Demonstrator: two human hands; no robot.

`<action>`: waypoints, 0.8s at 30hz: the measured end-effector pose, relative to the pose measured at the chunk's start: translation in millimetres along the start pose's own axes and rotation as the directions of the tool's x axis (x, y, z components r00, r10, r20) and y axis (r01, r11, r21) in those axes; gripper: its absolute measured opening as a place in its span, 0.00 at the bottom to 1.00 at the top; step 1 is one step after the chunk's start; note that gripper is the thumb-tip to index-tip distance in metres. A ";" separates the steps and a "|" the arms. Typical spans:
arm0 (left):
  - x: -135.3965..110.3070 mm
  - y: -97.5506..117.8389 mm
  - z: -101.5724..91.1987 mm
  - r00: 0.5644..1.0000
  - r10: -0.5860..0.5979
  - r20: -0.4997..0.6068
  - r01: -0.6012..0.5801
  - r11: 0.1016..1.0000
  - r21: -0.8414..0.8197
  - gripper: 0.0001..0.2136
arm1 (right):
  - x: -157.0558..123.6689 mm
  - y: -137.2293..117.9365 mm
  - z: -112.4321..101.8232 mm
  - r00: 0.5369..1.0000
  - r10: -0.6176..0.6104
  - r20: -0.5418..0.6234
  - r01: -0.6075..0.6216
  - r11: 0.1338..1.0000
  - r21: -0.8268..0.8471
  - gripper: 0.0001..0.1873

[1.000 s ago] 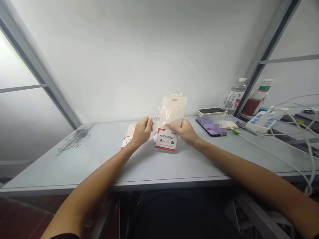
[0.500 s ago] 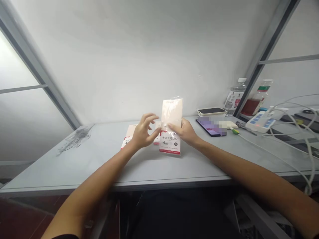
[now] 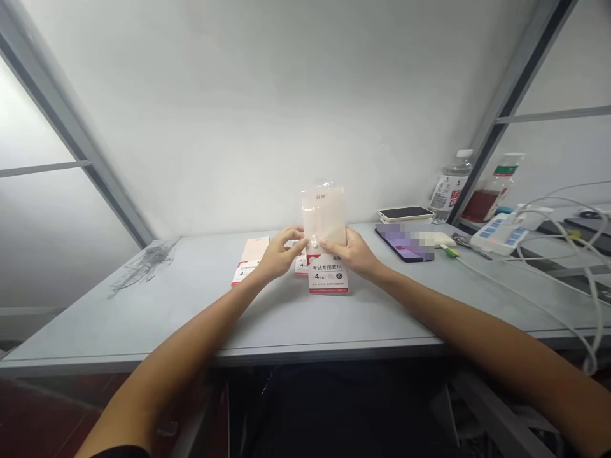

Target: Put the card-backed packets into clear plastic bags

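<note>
Upright above the desk is a ruler set packet [image 3: 324, 213], a clear sleeve with a cream card and a red-edged white label. Its middle bears a small round white snap. My right hand [image 3: 359, 253] grips the right edge, thumb across the front beside the snap. On the left edge, my left hand [image 3: 280, 256] pinches the packet near the same height, its fingers partly hidden behind it. A similar packet [image 3: 246, 272] lies flat on the desk beyond my left wrist. Another packet [image 3: 301, 264] shows partly between my left hand and the held one.
To the right are a lit phone [image 3: 403, 243], a second phone [image 3: 405, 214], a water bottle [image 3: 449, 187] and a bottle of dark red liquid [image 3: 489, 197]. A power strip [image 3: 500, 234] with white cables sits at the far right. Black scribble-like marks [image 3: 146, 267] cover the desk's left side.
My left hand has moved right and closed from a spread pose onto the packet's left edge. The packet has turned and tilted slightly, its top shifting left. My right hand keeps its hold.
</note>
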State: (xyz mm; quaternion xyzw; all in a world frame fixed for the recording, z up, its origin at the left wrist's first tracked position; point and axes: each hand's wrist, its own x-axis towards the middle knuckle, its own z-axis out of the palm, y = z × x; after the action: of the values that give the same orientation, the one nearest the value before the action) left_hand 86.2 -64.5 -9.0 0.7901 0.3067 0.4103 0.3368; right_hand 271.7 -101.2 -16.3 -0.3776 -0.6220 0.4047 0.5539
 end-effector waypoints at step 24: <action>18.4 -18.4 -60.2 0.893 -0.199 -0.403 0.336 0.891 0.304 0.13 | 31.8 12.3 -61.6 0.973 0.155 -0.171 -0.210 0.903 -0.374 0.13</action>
State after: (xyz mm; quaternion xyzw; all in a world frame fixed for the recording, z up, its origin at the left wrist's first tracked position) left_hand 39.7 -22.8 11.0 0.6987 0.5420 0.4327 0.1755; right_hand 330.0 -62.1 -11.8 -0.5638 -0.6122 0.2962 0.4687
